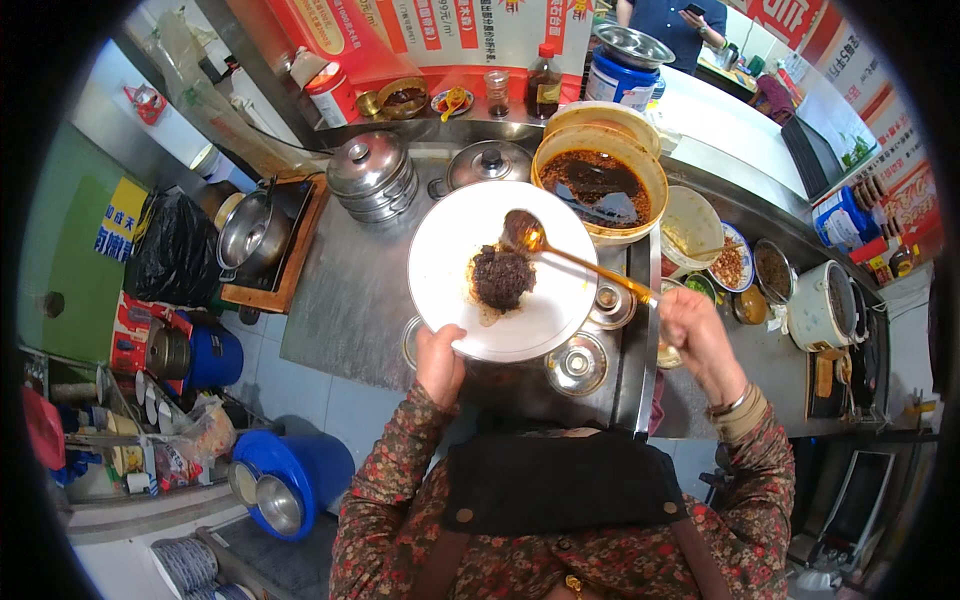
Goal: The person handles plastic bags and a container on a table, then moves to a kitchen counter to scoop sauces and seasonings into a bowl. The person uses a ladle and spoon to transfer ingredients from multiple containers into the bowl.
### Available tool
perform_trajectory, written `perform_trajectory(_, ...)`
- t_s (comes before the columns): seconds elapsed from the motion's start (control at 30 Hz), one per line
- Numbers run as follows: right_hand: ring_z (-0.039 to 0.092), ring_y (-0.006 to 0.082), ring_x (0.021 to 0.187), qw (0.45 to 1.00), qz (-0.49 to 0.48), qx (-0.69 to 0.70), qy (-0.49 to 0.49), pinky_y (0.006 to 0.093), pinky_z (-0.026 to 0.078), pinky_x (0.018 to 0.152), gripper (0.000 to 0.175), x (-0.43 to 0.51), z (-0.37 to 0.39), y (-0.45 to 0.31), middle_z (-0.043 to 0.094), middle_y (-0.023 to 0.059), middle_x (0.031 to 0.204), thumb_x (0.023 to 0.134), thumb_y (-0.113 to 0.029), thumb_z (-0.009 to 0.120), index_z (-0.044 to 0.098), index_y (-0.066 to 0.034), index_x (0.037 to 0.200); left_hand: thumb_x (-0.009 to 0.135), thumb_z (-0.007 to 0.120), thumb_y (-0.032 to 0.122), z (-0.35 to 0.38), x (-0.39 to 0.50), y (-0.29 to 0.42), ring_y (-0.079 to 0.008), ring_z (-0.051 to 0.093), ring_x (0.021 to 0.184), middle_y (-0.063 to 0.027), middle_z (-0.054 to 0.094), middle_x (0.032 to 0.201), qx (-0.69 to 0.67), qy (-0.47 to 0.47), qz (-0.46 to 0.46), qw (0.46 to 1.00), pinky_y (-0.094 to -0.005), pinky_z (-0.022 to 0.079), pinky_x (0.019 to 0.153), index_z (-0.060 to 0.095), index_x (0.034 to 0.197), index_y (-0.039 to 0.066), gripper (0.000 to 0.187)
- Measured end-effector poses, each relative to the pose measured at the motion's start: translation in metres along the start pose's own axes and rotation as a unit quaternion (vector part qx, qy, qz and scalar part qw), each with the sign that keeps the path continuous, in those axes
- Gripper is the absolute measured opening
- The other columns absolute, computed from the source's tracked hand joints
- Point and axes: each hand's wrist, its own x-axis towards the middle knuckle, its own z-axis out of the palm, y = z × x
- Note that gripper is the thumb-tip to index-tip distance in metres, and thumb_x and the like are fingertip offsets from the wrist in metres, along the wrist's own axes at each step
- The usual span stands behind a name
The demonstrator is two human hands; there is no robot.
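Note:
My left hand (439, 366) grips the near rim of a round white plate (442, 232), thumb on top, and holds it above the steel counter. On the plate lies a mound of dark, crumbly food (504, 280) with brownish oil around it. In my right hand (699, 334) is the handle of a long gold-coloured ladle (589, 264). Its bowl, coated with dark sauce, is over the plate at the mound's far edge; whether it touches the food I cannot tell. Just beyond the plate stands a pale bucket (664, 180) of dark red-brown chilli oil (600, 184).
Left of the plate stand a stacked steel steamer (369, 176) and a lidded pot (491, 161). Lidded wells (577, 365) sit under the plate's right side. Rightwards are a white tub (690, 225) and a bowl of chopped nuts (729, 262). Across the counter is a person (667, 30) holding a phone.

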Motion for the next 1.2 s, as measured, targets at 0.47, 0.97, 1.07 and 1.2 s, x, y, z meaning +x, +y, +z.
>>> perform_trajectory(0.47,0.061,0.0375,0.074,0.772,-0.217,-0.576,0.160,0.0433,0.048,0.067,0.018,0.149,-0.037,-0.027,0.061,0.0225,0.075,0.076,-0.016,0.062,0.060,0.0015,0.081,0.070,0.049,-0.004,-0.008,0.013,-0.014,-0.0259,0.057,0.101,-0.0163,0.057,0.110,0.014,-0.017,-0.019,1.000,-0.0341,0.045,0.089,0.047,0.115,-0.012,0.047)
perform_trajectory(0.97,0.033,0.0079,0.040,0.968,0.010,-0.218,0.121,0.0252,0.023,0.038,0.017,0.150,-0.051,-0.055,0.043,-0.0024,0.052,0.080,-0.008,0.059,0.055,-0.0033,0.064,0.070,0.049,-0.002,-0.014,0.019,-0.025,-0.0254,0.058,0.096,-0.0154,0.058,0.107,0.024,0.008,-0.026,0.999,-0.0341,0.045,0.087,0.050,0.111,-0.012,0.042)
perform_trajectory(1.07,0.028,0.0053,0.039,0.979,0.004,-0.177,0.098,0.0238,0.018,0.038,0.024,0.131,-0.053,-0.069,0.038,-0.0056,0.050,0.082,-0.008,0.057,0.048,-0.0080,0.060,0.070,0.049,-0.003,-0.012,0.017,-0.024,-0.0256,0.058,0.096,-0.0156,0.058,0.107,0.023,0.014,-0.030,0.999,-0.0341,0.045,0.087,0.049,0.112,-0.012,0.043)
perform_trajectory(1.2,0.034,0.0033,0.043,0.972,-0.007,-0.223,0.067,0.0199,0.023,0.040,0.014,0.088,-0.042,-0.083,0.042,-0.0061,0.054,0.083,-0.011,0.057,0.053,-0.0059,0.070,0.070,0.048,-0.003,-0.010,0.016,-0.022,-0.0256,0.058,0.096,-0.0159,0.058,0.107,0.018,0.000,-0.020,1.000,-0.0344,0.045,0.087,0.049,0.112,-0.012,0.043)
